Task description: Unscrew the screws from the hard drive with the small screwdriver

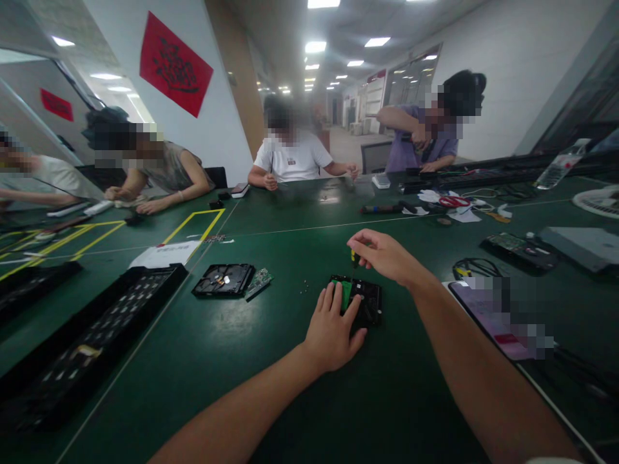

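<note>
Green table (232,361), left hand (333,328) spread, partly hiding hard drive (373,304), right grip (384,254) pinching half-hidden screwdriver (354,259)

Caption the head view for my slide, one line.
Left hand rests on a hard drive; right hand holds a screwdriver at its far edge.

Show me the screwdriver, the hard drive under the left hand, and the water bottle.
Screwdriver (355,259): head view, on its handle.
Hard drive (371,300): head view, on its uncovered black casing.
Water bottle (561,167): head view, on the middle of its body.
</note>
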A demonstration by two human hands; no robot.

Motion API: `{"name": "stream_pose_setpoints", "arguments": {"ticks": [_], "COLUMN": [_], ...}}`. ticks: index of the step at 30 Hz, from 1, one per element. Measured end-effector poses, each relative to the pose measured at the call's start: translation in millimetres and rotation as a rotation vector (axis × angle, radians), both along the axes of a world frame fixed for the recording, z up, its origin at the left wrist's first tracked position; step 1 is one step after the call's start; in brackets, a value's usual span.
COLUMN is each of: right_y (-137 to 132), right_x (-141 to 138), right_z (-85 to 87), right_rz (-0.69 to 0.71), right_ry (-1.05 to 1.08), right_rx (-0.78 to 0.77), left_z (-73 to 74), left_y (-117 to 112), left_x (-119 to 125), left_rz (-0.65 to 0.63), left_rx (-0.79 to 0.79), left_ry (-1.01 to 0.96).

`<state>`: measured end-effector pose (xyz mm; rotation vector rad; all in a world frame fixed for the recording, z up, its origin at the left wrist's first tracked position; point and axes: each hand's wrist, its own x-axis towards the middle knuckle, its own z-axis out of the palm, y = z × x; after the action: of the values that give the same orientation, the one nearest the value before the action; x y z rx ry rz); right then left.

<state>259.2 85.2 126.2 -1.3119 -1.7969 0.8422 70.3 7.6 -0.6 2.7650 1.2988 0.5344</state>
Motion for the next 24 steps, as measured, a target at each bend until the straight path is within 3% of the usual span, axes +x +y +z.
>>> {"name": "stream_pose_setpoints", "arguments": {"ticks": [4,10,18,24], "right_y": [0.7,-1.2,-1.2,-2.1], "right_x": [4.6,1.0,5.5,4.1], "right_z": [0.2,-2.3,1.9,-0.4], "right_rz": [0.030,-0.015,0.062,0.003], "right_ry": [-0.091,0.054,-0.106,-0.008], "right_rx": [0.082,-0.041,0.107,-0.027], "left_z": [1.2,1.2,2.9,2.9], "left_y": [-0.2,0.5,-0.8,-0.9], "left_x": [0.2,0.3,-0.1,0.0], "left_rz": [0.001,0.003,0.001,0.004], "left_rx": [0.003,0.000,-0.010,-0.016], "left_ry": [0.002,0.011,0.009,0.006]}}
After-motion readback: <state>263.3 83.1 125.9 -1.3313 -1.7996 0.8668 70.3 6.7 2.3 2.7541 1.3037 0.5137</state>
